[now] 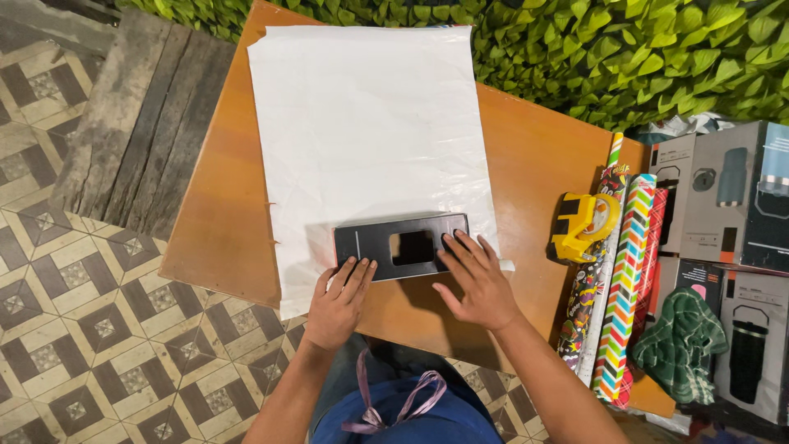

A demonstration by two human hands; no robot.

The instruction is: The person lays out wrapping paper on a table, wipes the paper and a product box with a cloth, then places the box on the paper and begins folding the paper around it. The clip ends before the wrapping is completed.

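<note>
Both hands lie flat and unclenched on the dark box (401, 246); left hand (339, 302) at its near-left corner, right hand (477, 284) on its right end; white paper (362, 123) beneath covers the surface (542, 156).

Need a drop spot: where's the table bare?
Bare wood: between the large white paper sheet and the yellow tape dispenser; also the strip left of the sheet. Crowded: right edge, with patterned wrapping-paper rolls. Both hands rest on the dark rectangular box.
</note>
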